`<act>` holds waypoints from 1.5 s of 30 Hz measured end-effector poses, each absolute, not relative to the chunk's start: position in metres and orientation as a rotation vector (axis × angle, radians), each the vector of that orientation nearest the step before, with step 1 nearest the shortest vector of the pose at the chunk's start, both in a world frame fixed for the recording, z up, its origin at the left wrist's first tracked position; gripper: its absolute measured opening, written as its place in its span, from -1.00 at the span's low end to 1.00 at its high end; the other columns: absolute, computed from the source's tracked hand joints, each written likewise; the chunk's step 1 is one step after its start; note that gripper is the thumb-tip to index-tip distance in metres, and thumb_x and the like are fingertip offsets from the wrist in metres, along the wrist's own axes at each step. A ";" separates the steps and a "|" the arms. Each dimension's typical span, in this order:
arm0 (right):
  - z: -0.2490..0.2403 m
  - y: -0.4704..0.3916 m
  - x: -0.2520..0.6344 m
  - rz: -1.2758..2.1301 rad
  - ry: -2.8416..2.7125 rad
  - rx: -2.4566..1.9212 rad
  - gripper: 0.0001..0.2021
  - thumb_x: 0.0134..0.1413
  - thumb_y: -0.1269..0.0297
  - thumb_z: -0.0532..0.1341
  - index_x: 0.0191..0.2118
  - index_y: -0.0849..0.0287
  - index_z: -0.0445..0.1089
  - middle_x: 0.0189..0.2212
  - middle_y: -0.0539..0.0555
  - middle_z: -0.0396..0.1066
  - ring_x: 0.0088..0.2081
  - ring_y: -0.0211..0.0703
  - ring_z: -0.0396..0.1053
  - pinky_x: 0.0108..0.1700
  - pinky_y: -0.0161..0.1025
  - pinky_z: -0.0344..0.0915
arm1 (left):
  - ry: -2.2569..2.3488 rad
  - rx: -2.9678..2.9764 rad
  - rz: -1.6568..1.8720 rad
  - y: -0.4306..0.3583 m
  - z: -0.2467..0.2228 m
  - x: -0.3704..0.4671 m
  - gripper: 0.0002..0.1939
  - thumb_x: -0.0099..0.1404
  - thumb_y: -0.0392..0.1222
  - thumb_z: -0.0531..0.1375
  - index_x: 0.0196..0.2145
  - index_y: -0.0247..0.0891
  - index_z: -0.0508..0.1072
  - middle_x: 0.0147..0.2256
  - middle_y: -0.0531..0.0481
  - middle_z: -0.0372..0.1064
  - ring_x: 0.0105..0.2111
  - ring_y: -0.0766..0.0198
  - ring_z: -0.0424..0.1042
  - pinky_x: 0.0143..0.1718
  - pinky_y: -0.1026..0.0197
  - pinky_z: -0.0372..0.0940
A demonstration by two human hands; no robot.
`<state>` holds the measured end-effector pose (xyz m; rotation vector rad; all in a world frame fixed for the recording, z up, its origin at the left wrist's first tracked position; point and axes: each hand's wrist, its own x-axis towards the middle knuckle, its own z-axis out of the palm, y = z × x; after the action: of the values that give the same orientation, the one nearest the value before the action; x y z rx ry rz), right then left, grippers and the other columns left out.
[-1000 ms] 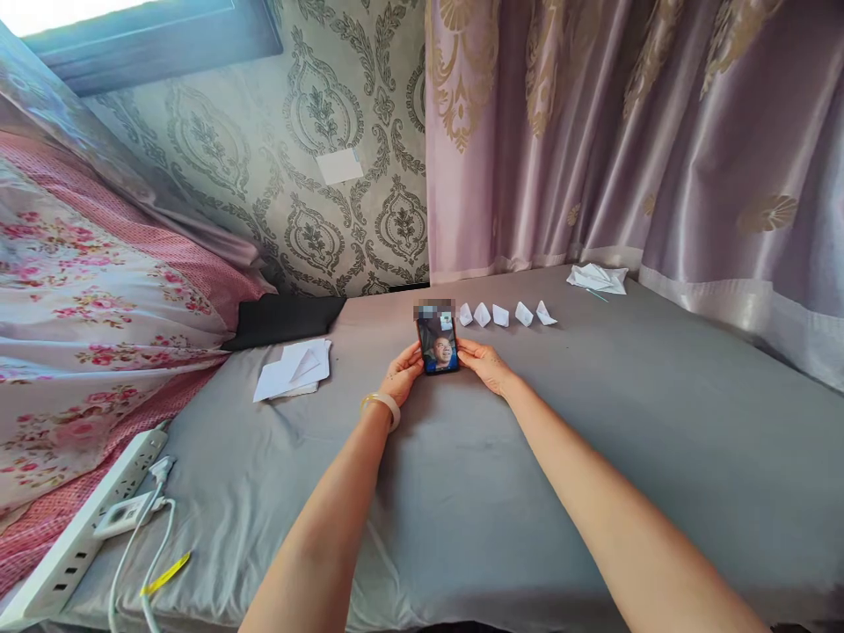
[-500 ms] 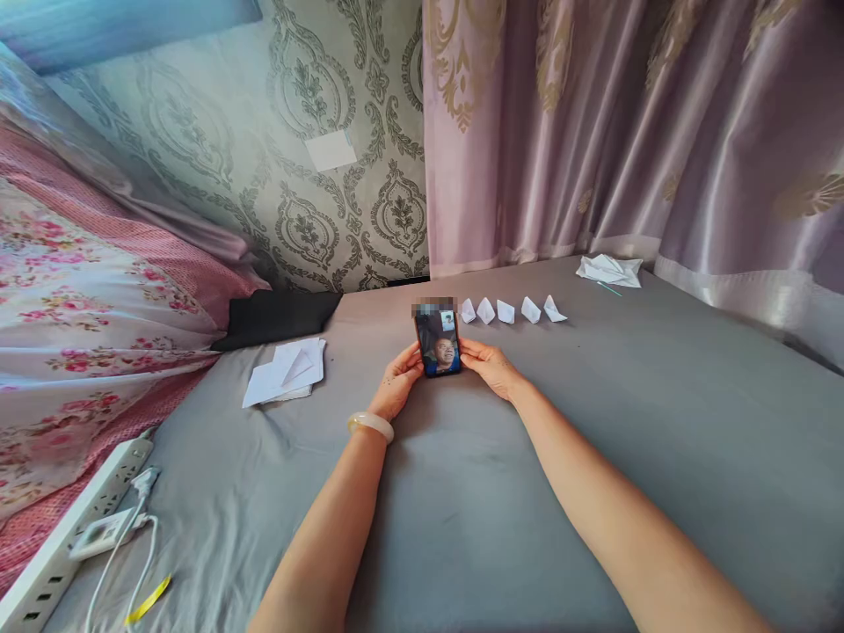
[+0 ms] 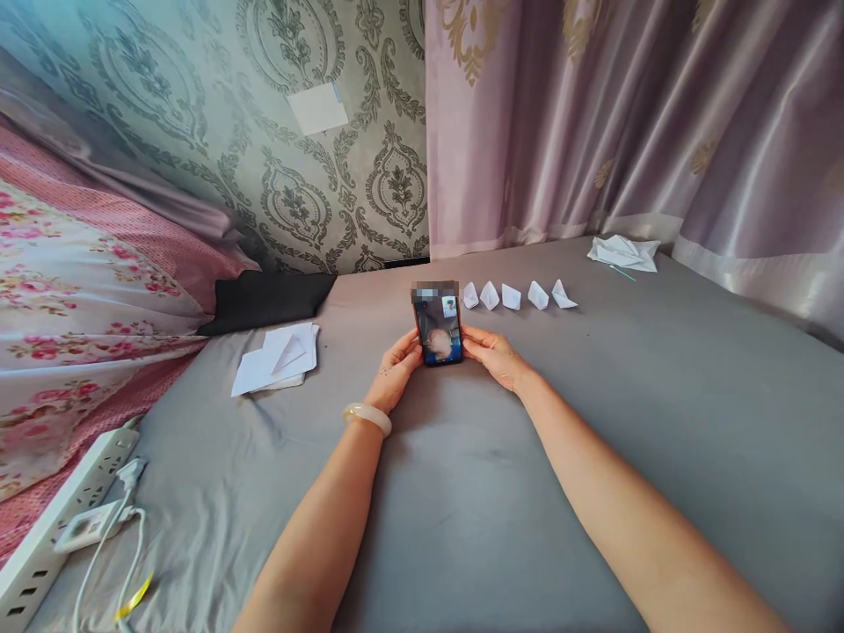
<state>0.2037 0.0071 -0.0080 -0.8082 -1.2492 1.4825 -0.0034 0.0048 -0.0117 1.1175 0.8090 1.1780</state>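
A smartphone [image 3: 438,327] stands upright just above the grey sheet, its screen facing me with a video call on it. My left hand [image 3: 397,363], below a pale bangle [image 3: 367,418], grips its left edge. On the opposite edge, my right hand [image 3: 496,355] is closed with thumb and fingers. To the right of the phone, several folded white paper pieces [image 3: 511,297] stand in a row. Left of my left hand lies a stack of white paper [image 3: 270,367] with a folded piece [image 3: 288,354] on top.
A white power strip [image 3: 59,519] with a plugged-in charger and cables lies at the lower left, near a yellow strip [image 3: 134,598]. Black cloth [image 3: 267,299] lies at the back left. More white paper [image 3: 623,252] rests at the far right by the curtain [image 3: 527,132].
My view has tilted down a little, so the scene sits higher in the picture. On the screen, the person's head has tipped. Both hands keep their hold on the phone.
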 end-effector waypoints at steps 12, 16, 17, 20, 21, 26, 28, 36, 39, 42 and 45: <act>-0.007 0.007 0.204 1.457 -1.245 -0.860 -0.55 0.00 0.03 0.35 0.03 -0.01 0.48 0.07 0.00 0.45 0.14 0.04 0.35 0.28 0.09 0.12 | 0.813 1.100 1.179 0.006 -0.014 -0.004 -0.41 0.17 -0.06 0.34 0.15 -0.18 0.39 0.00 -0.12 0.48 0.05 0.01 0.41 0.17 -0.08 0.18; -0.007 0.007 0.204 1.467 -1.217 -0.863 -0.56 -0.01 0.06 0.36 0.03 -0.03 0.48 0.07 -0.01 0.46 0.15 0.05 0.34 0.29 0.10 0.10 | 0.797 1.108 1.181 0.007 -0.016 -0.005 -0.43 0.19 -0.06 0.32 0.15 -0.18 0.39 -0.01 -0.11 0.48 0.03 0.04 0.42 0.17 -0.08 0.18; -0.007 0.007 0.204 1.466 -1.215 -0.865 -0.56 -0.02 0.06 0.36 0.03 -0.03 0.48 0.06 -0.01 0.46 0.15 0.05 0.34 0.29 0.10 0.10 | 0.796 1.104 1.182 0.007 -0.016 -0.005 -0.42 0.19 -0.07 0.32 0.15 -0.18 0.39 -0.02 -0.11 0.48 0.03 0.04 0.42 0.17 -0.08 0.18; -0.007 0.007 0.204 1.456 -1.226 -0.870 -0.55 -0.02 0.04 0.36 0.04 -0.01 0.48 0.06 -0.01 0.47 0.14 0.05 0.35 0.28 0.09 0.12 | 0.814 1.091 1.187 0.007 -0.016 -0.005 -0.42 0.17 -0.07 0.33 0.14 -0.19 0.40 -0.03 -0.11 0.49 0.02 0.04 0.42 0.17 -0.09 0.19; -0.008 0.007 0.204 1.452 -1.232 -0.871 -0.54 -0.01 0.04 0.36 0.04 -0.01 0.47 0.06 -0.02 0.47 0.14 0.05 0.35 0.28 0.09 0.13 | 0.820 1.086 1.190 0.008 -0.016 -0.005 -0.42 0.17 -0.07 0.34 0.13 -0.19 0.40 -0.04 -0.11 0.50 0.02 0.03 0.42 0.17 -0.09 0.19; -0.010 0.007 0.205 1.453 -1.244 -0.854 -0.55 -0.01 0.04 0.36 0.03 -0.03 0.48 0.06 -0.05 0.46 0.15 0.06 0.34 0.28 0.09 0.13 | 0.820 1.078 1.197 0.007 -0.014 -0.004 -0.43 0.15 -0.06 0.35 0.11 -0.19 0.42 -0.07 -0.10 0.51 0.00 0.03 0.43 0.15 -0.09 0.20; -0.010 0.008 0.205 1.451 -1.241 -0.849 -0.56 -0.01 0.04 0.36 0.03 -0.04 0.48 0.06 -0.05 0.46 0.14 0.06 0.35 0.28 0.09 0.14 | 0.810 1.082 1.199 0.006 -0.013 -0.004 -0.44 0.15 -0.07 0.34 0.11 -0.19 0.43 -0.06 -0.10 0.51 -0.01 0.03 0.44 0.14 -0.08 0.20; -0.006 0.007 0.204 1.457 -1.240 -0.863 -0.54 -0.03 0.01 0.36 0.03 -0.02 0.48 0.07 -0.01 0.45 0.13 0.05 0.36 0.26 0.09 0.16 | 0.796 1.097 1.190 0.006 -0.013 -0.004 -0.43 0.17 -0.06 0.33 0.13 -0.17 0.41 -0.03 -0.10 0.49 0.02 0.02 0.43 0.15 -0.08 0.20; -0.005 0.006 0.204 1.470 -1.223 -0.859 -0.52 -0.04 0.01 0.36 0.04 -0.02 0.48 0.06 -0.01 0.46 0.11 0.04 0.38 0.25 0.08 0.18 | 0.791 1.094 1.187 0.006 -0.012 -0.003 -0.42 0.16 -0.06 0.34 0.13 -0.18 0.41 -0.02 -0.10 0.49 0.03 0.02 0.42 0.15 -0.08 0.21; -0.005 0.007 0.204 1.476 -1.215 -0.854 -0.53 -0.05 0.02 0.37 0.03 -0.01 0.49 0.05 -0.01 0.47 0.10 0.05 0.39 0.24 0.08 0.20 | 0.778 1.088 1.189 0.006 -0.012 -0.003 -0.41 0.15 -0.06 0.35 0.13 -0.18 0.41 -0.02 -0.11 0.49 0.03 0.01 0.42 0.15 -0.08 0.22; -0.007 0.007 0.204 1.460 -1.234 -0.858 -0.54 -0.04 0.01 0.37 0.02 -0.02 0.49 0.06 -0.01 0.46 0.11 0.06 0.37 0.24 0.09 0.19 | 0.772 1.092 1.186 0.006 -0.012 -0.003 -0.41 0.16 -0.05 0.34 0.14 -0.18 0.40 -0.03 -0.12 0.49 0.04 0.01 0.42 0.15 -0.09 0.22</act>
<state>0.2042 0.0071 -0.0067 -0.8577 -1.2342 1.4601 -0.0029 0.0064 -0.0118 1.0921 0.7722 1.1859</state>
